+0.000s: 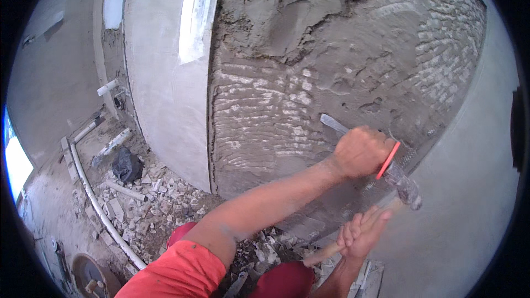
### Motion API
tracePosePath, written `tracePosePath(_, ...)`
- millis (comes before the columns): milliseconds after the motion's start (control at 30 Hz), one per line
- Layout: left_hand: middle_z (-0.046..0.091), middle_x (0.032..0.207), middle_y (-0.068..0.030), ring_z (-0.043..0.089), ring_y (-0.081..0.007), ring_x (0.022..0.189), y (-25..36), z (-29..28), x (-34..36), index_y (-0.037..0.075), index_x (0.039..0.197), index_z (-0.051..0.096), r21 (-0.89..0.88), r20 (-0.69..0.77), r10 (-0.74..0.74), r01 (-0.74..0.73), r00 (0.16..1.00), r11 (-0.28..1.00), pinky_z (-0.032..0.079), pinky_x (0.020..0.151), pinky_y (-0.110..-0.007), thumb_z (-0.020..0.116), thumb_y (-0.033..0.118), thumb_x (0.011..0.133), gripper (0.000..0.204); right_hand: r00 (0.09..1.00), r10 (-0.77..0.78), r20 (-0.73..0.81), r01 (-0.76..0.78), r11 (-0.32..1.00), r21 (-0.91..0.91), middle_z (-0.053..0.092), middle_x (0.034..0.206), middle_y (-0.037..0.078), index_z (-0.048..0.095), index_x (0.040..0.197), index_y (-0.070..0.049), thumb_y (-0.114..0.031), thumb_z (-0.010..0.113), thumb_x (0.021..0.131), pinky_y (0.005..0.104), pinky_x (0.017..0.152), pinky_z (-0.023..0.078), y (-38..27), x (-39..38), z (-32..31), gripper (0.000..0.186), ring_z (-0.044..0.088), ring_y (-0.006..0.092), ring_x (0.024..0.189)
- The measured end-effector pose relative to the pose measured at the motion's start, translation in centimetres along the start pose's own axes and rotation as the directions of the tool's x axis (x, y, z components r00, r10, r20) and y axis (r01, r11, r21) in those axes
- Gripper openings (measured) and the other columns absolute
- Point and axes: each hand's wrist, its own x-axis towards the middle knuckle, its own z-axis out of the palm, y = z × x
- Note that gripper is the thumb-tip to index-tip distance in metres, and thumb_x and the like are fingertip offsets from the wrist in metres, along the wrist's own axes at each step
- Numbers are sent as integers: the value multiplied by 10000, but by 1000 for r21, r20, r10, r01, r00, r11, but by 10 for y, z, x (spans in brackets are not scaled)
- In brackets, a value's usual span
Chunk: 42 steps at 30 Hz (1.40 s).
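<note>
My left hand [359,152] is closed around a chisel with its back toward me. The flat metal blade [334,123] of the chisel sticks out to the left, its tip at the mortar-covered wall [342,94]. A round red hand guard [388,160] shows at the other side of the fist. Below and to the right, my right hand [361,234] is wrapped round the wooden handle [326,255] of a hammer. The grey, dusty hammer head [406,187] is right behind the guard; I cannot tell whether it touches the chisel. Ridged trowel marks cover parts of the mortar.
Smooth grey panels border the mortar, one at the left [165,94] and one at the right [441,232]. Broken rubble [149,204] lies along the wall's foot. A long white pipe [99,209], a black bag [127,164] and a bucket [83,265] are at the left.
</note>
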Motion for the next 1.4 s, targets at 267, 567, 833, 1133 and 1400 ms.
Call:
tracePosePath(267, 575, 623, -59, 627, -247, 591, 2, -2, 1, 100, 743, 574, 23, -26, 45, -45, 999, 999, 497, 554, -384, 643, 187, 724, 112, 944, -326, -56, 330, 918, 221, 319, 486, -29, 457, 977, -171, -741, 311, 944, 261, 260, 309, 19, -4, -5, 589, 304, 98, 296)
tracePosePath(567, 590, 642, -51, 635, -239, 600, -2, -20, -14, 100, 765, 609, -15, 154, 54, -52, 987, 999, 493, 539, -366, 670, 188, 690, 131, 953, -255, 165, 245, 966, 76, 378, 500, 20, 392, 1055, -158, -710, 321, 957, 282, 277, 358, 14, -20, -34, 565, 363, 132, 308)
tracePosePath(833, 596, 633, -51, 633, -242, 599, -1, -50, 14, 91, 731, 605, -202, -93, 160, -176, 983, 963, 500, 547, -362, 689, 175, 661, 138, 698, -655, 288, 609, 755, 241, 448, 543, 74, 381, 1126, -138, -691, 305, 967, 311, 297, 411, 5, -44, -25, 581, 423, 182, 337)
tracePosePath(1133, 577, 631, -55, 625, -253, 585, -5, -49, 20, 82, 731, 597, -251, -186, 115, -160, 976, 955, 491, 542, -372, 693, 158, 660, 141, 473, -660, 584, 766, -20, -642, 490, 611, 75, 443, 1047, -94, -666, 419, 952, 340, 353, 435, 9, -13, -14, 580, 454, 203, 399)
tracePosePath(1400, 579, 631, -66, 637, -261, 596, -3, -46, 23, 82, 708, 571, -258, -202, 114, -165, 973, 952, 496, 547, -386, 683, 167, 676, 144, 507, -731, 458, 733, 644, 217, 486, 615, 56, 418, 1205, -117, -625, 416, 974, 345, 410, 445, 4, -28, -4, 558, 453, 182, 433)
